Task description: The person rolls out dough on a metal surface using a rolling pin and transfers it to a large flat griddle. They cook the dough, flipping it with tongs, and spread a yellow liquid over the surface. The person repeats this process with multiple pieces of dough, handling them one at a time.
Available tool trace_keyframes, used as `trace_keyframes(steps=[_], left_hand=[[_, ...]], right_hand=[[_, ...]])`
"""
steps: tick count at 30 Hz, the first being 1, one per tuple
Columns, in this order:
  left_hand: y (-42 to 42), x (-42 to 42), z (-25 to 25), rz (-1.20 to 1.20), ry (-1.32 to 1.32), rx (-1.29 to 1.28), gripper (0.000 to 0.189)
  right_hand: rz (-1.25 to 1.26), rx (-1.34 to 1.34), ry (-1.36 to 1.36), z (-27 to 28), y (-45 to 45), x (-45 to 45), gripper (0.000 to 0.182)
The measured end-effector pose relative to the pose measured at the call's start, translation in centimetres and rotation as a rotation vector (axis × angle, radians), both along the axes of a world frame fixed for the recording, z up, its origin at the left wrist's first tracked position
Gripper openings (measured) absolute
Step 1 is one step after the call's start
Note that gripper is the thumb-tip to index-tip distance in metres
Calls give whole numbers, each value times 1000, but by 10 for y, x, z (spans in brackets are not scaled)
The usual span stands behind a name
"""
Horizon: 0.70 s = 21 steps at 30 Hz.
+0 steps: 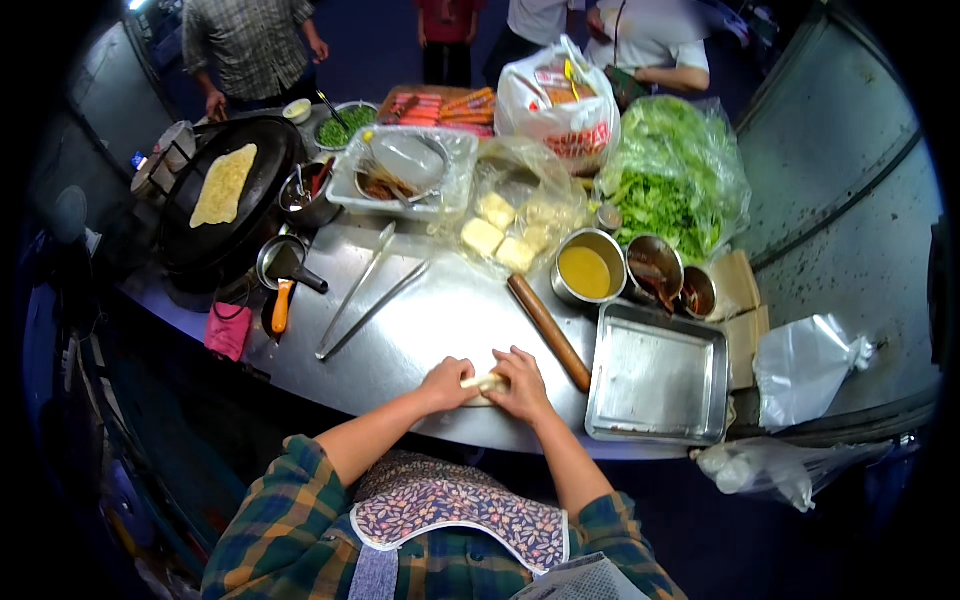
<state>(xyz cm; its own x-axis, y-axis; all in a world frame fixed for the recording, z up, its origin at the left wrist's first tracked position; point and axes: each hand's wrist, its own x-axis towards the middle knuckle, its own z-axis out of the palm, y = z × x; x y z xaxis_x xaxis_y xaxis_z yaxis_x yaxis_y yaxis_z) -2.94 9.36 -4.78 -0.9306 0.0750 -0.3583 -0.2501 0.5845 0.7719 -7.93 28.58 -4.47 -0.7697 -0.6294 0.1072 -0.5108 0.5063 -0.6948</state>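
Near the front edge of the steel worktop (420,330), a small piece of pale dough (484,382) is pinched between both hands. My left hand (448,385) grips its left end, and my right hand (524,386) holds the right end with fingers curled over it. The fingers hide part of the dough. A wooden rolling pin (549,331) lies slantwise just right of my right hand. Long metal tongs (367,300) rest with their arms spread, to the upper left of my hands. On the round black griddle (274,161) at left lies a flatbread (225,185).
An empty steel tray (656,375) stands at right, below a pot of yellow liquid (585,271) and sauce pots (654,270). Bagged dough pieces (499,232), bagged lettuce (667,195) and a plastic tub (405,172) line the back. A scraper (281,300) lies left. Several people (247,49) stand beyond.
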Motion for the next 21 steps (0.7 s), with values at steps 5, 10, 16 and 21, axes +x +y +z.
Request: trace_keyframes(steps=[5, 10, 16, 21], left_hand=[[23, 16, 24, 190, 182, 368, 15], [44, 7, 50, 102, 708, -361, 28], [56, 43, 66, -60, 573, -61, 48], [29, 38, 67, 139, 163, 596, 58]], right_hand=[[-268, -353, -507, 7, 24, 35, 27], [-544, -257, -299, 43, -11, 49, 34], [-554, -518, -632, 17, 3, 47, 35], [-158, -485, -566, 70, 19, 50, 43]])
